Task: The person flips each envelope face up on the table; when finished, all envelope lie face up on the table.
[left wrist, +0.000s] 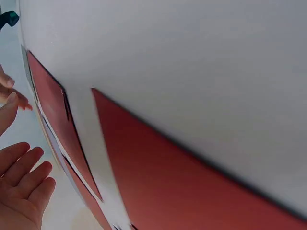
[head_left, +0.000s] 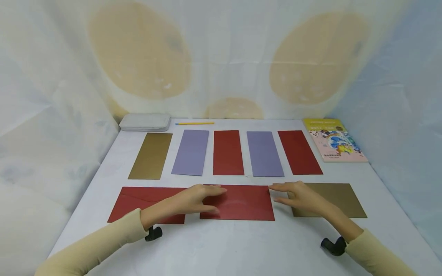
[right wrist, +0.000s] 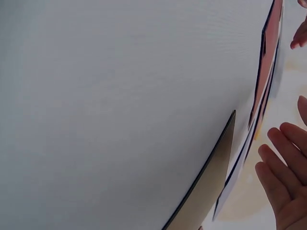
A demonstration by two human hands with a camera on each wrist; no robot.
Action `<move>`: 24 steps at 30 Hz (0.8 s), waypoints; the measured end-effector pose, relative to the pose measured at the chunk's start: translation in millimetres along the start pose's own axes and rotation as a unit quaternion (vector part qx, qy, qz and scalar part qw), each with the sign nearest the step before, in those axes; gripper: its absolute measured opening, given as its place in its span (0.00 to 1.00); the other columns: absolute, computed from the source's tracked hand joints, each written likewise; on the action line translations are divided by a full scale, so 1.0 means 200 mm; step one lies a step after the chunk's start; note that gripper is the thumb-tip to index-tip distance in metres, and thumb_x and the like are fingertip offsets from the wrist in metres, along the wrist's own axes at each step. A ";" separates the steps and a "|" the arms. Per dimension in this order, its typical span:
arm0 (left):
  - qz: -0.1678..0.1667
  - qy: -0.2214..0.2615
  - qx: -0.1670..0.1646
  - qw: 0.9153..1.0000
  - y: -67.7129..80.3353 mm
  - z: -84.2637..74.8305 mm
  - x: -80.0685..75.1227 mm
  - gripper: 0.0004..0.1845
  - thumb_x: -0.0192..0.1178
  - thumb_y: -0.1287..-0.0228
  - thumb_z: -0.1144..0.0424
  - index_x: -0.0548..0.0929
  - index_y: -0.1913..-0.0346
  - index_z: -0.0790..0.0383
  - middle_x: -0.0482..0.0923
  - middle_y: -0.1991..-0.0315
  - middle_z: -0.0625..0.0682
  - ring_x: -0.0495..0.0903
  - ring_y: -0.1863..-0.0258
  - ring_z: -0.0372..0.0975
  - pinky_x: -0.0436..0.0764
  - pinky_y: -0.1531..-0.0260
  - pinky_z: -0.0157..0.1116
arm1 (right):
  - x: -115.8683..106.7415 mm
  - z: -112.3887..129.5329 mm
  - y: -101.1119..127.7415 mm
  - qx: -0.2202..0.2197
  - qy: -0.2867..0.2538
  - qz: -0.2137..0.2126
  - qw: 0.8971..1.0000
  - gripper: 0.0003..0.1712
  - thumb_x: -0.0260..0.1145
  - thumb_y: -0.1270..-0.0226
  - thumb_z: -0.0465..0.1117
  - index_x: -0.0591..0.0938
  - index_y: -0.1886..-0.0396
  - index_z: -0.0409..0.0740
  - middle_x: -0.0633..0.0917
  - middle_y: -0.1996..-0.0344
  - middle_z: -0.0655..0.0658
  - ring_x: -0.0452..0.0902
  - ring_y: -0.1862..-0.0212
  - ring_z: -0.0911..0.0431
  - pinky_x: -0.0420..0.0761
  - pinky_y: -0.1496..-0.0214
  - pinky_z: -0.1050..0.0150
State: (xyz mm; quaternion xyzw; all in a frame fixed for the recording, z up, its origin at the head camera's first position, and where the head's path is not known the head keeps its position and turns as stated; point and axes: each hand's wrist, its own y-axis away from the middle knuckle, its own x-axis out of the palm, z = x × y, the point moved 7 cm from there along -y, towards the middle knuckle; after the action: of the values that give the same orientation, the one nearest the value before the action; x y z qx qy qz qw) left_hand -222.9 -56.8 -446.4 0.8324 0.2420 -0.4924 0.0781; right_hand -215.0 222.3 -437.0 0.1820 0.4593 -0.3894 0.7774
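A red envelope point(head_left: 245, 203) lies flat at the front middle of the white table. My left hand point(head_left: 195, 199) reaches over its left end with fingers extended; whether they touch the paper I cannot tell. Near its upper right corner is my right hand point(head_left: 304, 197), fingers spread and grasping nothing. Part of a gold envelope point(head_left: 333, 199) is covered by that hand. Under my left forearm lies another red envelope point(head_left: 145, 195), its flap line showing. In the wrist views, the left palm point(left wrist: 21, 196) and right palm point(right wrist: 292, 191) appear with loosely straight fingers.
Behind is a row of flat pieces: gold point(head_left: 150, 156), purple point(head_left: 191, 152), red point(head_left: 228, 152), purple point(head_left: 265, 154) and red point(head_left: 299, 152). A pale case point(head_left: 145, 122), a yellow pencil point(head_left: 195, 123) and a colourful book point(head_left: 335, 141) sit along the back. Cloth hangs around the table.
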 end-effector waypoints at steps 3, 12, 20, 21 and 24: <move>0.013 -0.027 0.006 1.000 -0.06 -0.03 0.02 0.32 0.65 0.36 0.52 0.71 0.32 0.61 0.71 0.35 0.50 0.66 0.34 0.38 0.69 0.39 0.34 | -0.02 0.01 0.03 -0.019 0.039 -0.023 0.999 0.26 0.72 0.41 0.40 0.81 0.43 0.36 0.83 0.48 0.41 0.80 0.46 0.45 0.81 0.52 0.54; 0.040 -0.058 0.065 0.995 -0.26 -0.16 0.09 0.32 0.63 0.34 0.52 0.71 0.32 0.62 0.71 0.34 0.49 0.65 0.32 0.37 0.66 0.39 0.29 | -0.11 0.01 0.17 -0.076 0.114 -0.119 0.983 0.29 0.78 0.53 0.34 0.83 0.48 0.33 0.85 0.52 0.40 0.83 0.52 0.47 0.83 0.59 0.59; 0.074 -0.071 0.095 0.990 -0.48 -0.32 0.15 0.32 0.62 0.34 0.51 0.69 0.31 0.60 0.69 0.33 0.49 0.62 0.31 0.35 0.63 0.38 0.26 | -0.18 -0.09 0.32 -0.023 0.111 -0.120 0.986 0.31 0.79 0.53 0.38 0.82 0.46 0.37 0.85 0.52 0.43 0.83 0.53 0.48 0.83 0.60 0.62; 0.077 -0.077 0.098 0.989 -0.51 -0.33 0.16 0.33 0.62 0.34 0.50 0.69 0.30 0.60 0.69 0.33 0.48 0.62 0.31 0.35 0.62 0.38 0.25 | -0.19 -0.10 0.34 -0.017 0.114 -0.122 0.986 0.32 0.80 0.54 0.39 0.82 0.46 0.37 0.85 0.52 0.43 0.83 0.53 0.48 0.83 0.60 0.62; 0.089 -0.092 0.105 0.986 -0.60 -0.38 0.21 0.33 0.60 0.33 0.48 0.68 0.30 0.59 0.67 0.32 0.47 0.61 0.31 0.33 0.59 0.36 0.25 | -0.21 -0.15 0.41 0.003 0.135 -0.128 0.983 0.33 0.81 0.55 0.41 0.83 0.46 0.37 0.86 0.52 0.43 0.83 0.54 0.48 0.84 0.61 0.60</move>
State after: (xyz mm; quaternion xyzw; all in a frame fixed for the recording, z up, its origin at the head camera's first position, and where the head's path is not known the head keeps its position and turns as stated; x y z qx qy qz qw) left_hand -204.6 89.8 -430.5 0.8053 0.1063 -0.5806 0.0558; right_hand -181.2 311.3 -422.1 0.1747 0.5782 -0.4594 0.6513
